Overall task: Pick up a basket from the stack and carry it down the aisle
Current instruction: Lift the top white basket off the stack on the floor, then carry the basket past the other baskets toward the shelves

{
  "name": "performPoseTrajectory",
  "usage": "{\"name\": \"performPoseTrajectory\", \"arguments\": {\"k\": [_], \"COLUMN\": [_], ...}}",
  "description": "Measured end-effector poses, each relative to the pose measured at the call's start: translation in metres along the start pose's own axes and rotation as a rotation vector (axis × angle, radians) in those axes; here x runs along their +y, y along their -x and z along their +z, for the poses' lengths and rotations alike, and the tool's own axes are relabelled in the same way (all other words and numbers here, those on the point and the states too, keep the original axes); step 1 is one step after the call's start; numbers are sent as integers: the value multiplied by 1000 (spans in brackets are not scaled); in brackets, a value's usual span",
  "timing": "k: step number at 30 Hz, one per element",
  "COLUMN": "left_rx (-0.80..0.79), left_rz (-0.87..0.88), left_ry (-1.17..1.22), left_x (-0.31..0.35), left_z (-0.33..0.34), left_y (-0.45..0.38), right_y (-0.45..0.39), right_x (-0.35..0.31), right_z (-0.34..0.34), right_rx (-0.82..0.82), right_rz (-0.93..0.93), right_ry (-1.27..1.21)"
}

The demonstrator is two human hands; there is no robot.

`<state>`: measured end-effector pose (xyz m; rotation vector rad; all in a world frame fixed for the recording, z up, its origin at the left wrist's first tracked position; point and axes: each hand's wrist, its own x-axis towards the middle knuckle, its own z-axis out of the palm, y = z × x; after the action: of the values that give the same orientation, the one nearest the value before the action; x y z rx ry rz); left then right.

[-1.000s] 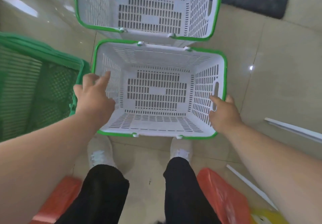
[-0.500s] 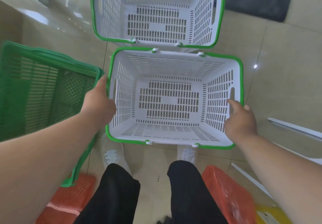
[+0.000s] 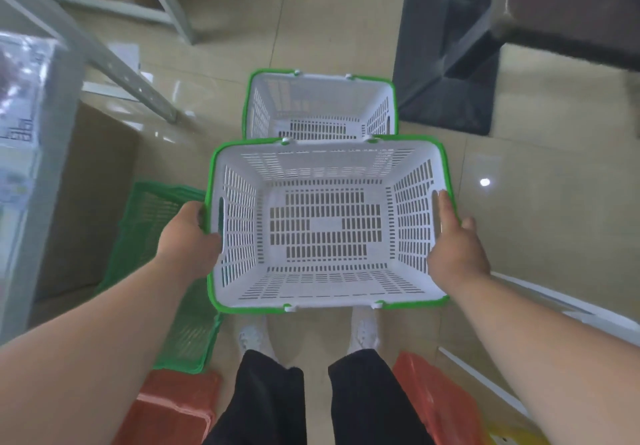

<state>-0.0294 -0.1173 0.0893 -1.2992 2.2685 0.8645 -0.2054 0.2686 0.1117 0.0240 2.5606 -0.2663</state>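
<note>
Closest to me I see my own black trousers (image 3: 273, 399) and white shoes (image 3: 363, 332) on a glossy beige tiled floor (image 3: 540, 209). Red plastic crates lie low at both sides of my legs, one at the left (image 3: 173, 406) and one at the right (image 3: 436, 399). A green slatted basket (image 3: 152, 223) sits on the floor to my left, partly under my left forearm.

In front of my legs I hold the white basket with the green rim (image 3: 325, 285), level and empty, its slotted bottom in plain sight. My left hand (image 3: 188, 237) is closed around the left rim beside the handle slot, fingers curled over the outer edge. My right hand (image 3: 453, 247) clasps the right wall, with fingers (image 3: 443, 205) lying against the inside by the handle slot and the thumb outside the rim. So the basket hangs between my two hands, each grip on one short side.

Just beyond its far edge a second white basket with green rim (image 3: 320, 105) stands on the floor, partly hidden by the one I hold. To the right of that lies a dark floor mat (image 3: 446, 109). At the far left, a grey metal shelf frame (image 3: 114, 64) slants across and a brown cardboard box (image 3: 90, 188) stands beside it.
</note>
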Motion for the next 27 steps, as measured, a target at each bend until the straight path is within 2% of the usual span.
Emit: {"name": "performPoseTrajectory", "arguments": {"k": [6,13,20,27], "left_rx": [8,27,49,94], "left_rz": [55,124,212,218], "left_ry": [57,91,89,74], "left_x": [18,31,70,97], "left_z": [-69,-114,-102,-50], "left_y": [-8,-58,-147,-239], "right_y": [1,-27,-110,-210], "right_x": [-53,-98,-105,-103], "right_z": [-46,-56,-35,-8], "right_rx": [47,136,227,273], "right_rz": [-83,-88,-98,-127], "right_ry": [-29,-100,-116,-136]}}
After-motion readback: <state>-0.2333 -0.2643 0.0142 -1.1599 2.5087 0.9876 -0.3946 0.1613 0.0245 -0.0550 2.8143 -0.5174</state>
